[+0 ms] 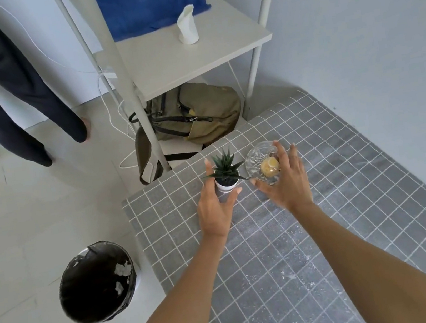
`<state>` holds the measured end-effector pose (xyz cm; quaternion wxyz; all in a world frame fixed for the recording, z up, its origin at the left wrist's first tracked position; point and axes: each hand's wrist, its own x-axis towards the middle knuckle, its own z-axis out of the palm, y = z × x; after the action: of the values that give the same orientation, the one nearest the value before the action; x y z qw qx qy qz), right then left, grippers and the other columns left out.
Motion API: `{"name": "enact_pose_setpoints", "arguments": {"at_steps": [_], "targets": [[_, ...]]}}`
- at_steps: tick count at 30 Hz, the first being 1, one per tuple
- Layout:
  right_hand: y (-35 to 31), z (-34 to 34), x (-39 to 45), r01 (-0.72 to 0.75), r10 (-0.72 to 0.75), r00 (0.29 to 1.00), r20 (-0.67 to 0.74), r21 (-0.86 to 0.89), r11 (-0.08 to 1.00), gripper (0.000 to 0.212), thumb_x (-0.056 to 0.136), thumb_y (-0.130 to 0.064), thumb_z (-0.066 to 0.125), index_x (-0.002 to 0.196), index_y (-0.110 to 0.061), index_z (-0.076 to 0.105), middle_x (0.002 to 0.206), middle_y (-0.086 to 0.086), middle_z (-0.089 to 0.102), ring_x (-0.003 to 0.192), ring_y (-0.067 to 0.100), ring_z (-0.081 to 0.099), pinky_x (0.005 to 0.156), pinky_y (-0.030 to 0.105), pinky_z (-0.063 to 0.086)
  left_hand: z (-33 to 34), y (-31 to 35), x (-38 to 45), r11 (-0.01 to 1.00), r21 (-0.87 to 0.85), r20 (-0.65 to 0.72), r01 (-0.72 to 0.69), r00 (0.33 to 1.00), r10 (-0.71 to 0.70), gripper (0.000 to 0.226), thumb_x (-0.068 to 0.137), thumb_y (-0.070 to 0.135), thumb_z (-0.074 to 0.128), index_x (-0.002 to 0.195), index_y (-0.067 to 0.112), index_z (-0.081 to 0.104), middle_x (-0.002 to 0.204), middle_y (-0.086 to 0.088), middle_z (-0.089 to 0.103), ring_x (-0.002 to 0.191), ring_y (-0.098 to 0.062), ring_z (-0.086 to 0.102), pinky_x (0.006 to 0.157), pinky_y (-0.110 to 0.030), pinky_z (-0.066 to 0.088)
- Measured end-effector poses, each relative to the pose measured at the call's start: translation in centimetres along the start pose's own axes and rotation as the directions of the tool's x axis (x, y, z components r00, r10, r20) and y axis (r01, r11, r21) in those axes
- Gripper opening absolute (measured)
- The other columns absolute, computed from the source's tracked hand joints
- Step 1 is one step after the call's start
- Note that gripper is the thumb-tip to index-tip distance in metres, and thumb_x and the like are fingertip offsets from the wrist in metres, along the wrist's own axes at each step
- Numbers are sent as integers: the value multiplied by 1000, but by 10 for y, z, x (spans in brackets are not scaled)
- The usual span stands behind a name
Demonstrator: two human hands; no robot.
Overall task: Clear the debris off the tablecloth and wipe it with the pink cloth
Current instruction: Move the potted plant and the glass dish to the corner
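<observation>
Left hand [214,205]: fingers spread around potted succulent [226,173]; right hand [286,178]: fingers cupping cut-glass bowl [262,163] at its three o'clock; risk: bowl slipping, powdery debris [290,260] smearing tablecloth [361,180].

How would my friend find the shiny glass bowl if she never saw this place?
Look at the grey checked tablecloth and follow it to its far corner near the white shelf. Two small things stand side by side there: a spiky plant in a white pot and, to its right, the glass bowl. The bowl is see-through, with something yellow inside.
</observation>
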<state>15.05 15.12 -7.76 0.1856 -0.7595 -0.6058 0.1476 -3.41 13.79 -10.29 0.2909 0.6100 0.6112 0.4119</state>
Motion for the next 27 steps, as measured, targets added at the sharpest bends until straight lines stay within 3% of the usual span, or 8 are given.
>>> {"name": "enact_pose_setpoints", "arguments": {"at_steps": [3,5,7,10,12,20,27], "targets": [[-2,-7,-6,-59,59,998,29,-10,998,109,72,-66,69,152,-37,0,160,18,2,147,38,7,115,53,14,-16,5,-9,999,46,44,14,999,-16,92,79,58,63,150,32,11,127,-3,62,107,-28,63,83,-45,56],[-5,-14,-16,-111,111,993,31,12,994,109,72,-68,67,152,-37,0,161,16,2,147,38,7,114,53,15,-26,9,-16,992,101,124,72,989,-84,96,78,62,59,150,34,2,137,-8,54,117,-32,56,92,-49,51],[-8,-23,-32,-143,142,989,32,4,990,104,76,-68,63,153,-35,1,161,15,2,147,36,7,115,53,15,-35,12,-26,976,192,209,102,968,-142,95,81,58,59,151,31,2,152,-6,34,134,-31,40,104,-48,40],[-9,-38,-69,-187,188,982,23,-49,981,84,89,-62,49,154,-32,5,162,10,0,148,32,4,118,50,10,-50,13,-49,921,386,352,-48,931,-99,82,89,59,45,152,20,9,160,-6,9,145,-28,18,113,-41,24],[-5,-47,-99,-234,237,971,21,-85,969,73,95,-55,42,154,-32,5,162,9,0,149,30,3,119,50,9,-58,15,-67,860,482,483,-166,870,-103,75,94,58,35,152,16,13,160,-9,0,147,-27,7,117,-39,13],[14,-89,-223,-423,425,905,-5,-121,898,65,100,-47,35,155,-26,6,162,12,-2,149,31,1,120,48,8,-76,63,-111,743,534,681,-403,726,-96,74,96,58,25,152,14,9,160,-11,-1,147,-26,0,119,-42,7],[24,-122,-313,-577,570,815,-102,-62,814,62,101,-46,33,154,-26,8,162,11,-2,149,29,0,119,45,5,-69,122,-132,663,433,789,-611,612,48,72,97,56,27,152,14,11,160,-10,0,147,-27,3,118,-46,10]]}}
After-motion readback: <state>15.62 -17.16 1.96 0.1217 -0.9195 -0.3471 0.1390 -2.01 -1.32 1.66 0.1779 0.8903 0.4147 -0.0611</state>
